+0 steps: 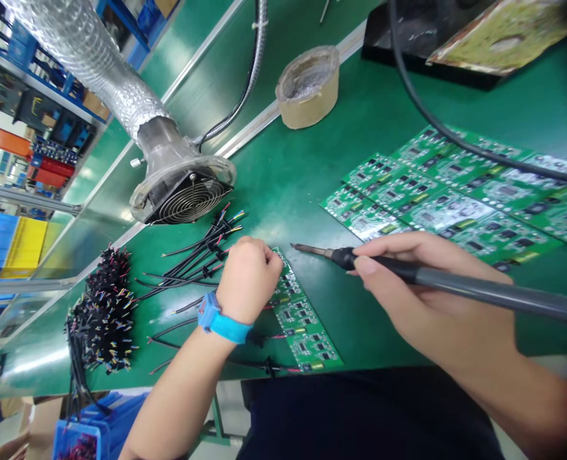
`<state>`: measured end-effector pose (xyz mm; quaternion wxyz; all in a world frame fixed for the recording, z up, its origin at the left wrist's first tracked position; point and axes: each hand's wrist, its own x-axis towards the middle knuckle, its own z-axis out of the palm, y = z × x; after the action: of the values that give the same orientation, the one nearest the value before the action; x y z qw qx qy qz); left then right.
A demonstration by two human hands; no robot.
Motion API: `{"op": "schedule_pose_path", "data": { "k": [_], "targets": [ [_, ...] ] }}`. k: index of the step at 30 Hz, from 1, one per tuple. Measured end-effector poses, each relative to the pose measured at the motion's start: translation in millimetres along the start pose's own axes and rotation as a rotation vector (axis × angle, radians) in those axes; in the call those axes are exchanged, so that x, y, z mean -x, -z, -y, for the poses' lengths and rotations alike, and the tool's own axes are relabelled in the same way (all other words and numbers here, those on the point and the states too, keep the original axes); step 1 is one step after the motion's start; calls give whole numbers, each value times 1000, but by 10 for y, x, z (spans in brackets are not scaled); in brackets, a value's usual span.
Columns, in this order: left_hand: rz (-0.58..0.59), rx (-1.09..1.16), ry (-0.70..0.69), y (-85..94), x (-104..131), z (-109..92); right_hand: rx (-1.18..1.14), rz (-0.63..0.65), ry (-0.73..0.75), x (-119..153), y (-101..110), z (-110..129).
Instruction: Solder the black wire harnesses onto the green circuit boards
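the left hand (pixel 248 281) is curled closed at the far end of a narrow green circuit board (pixel 307 319), thumb and forefinger brought together; whether they pinch a wire, i cannot tell, since the fingers hide it. a blue wristband (pixel 225 326) circles that wrist. the circuit board lies on the green table (pixel 273 185) near its front edge, between the two hands, and black leads with red ends reach its left edge.

the right hand (pixel 436 313) grips a soldering iron (pixel 441 280) like a pen, its tip aimed left and held just right of the left hand, apart from the circuit board.

farther right, more green boards (pixel 436 198) lie side by side, a dark cord (pixel 525 165) crossing above them. loose black cables (pixel 178 281) spread left of the left hand, and a dense cable bundle (pixel 105 313) sits farther left. on the far side stand a round fan (pixel 192 198) under a silvery duct (pixel 96 70), a tape roll (pixel 309 102) and, at far right, a black tray (pixel 436 73) with a yellowish sponge (pixel 532 32).
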<state>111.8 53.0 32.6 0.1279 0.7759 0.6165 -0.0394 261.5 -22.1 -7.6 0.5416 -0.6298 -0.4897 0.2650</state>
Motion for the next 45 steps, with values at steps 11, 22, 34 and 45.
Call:
{"op": "schedule_pose_path", "data": {
  "k": [11,22,34,45],
  "targets": [
    [-109,73,-63,-81,67,46,2,127,47,-21,-24,-43],
    [-190,238,-39,-193,104,136,46,192,21,-11,-53,-14],
    [-131,156,-1,-119,16,108,105,179,63,-25,-88,9],
    [1,51,34,-29,-49,64,86,238,40,4,-68,-32]
  ]
}}
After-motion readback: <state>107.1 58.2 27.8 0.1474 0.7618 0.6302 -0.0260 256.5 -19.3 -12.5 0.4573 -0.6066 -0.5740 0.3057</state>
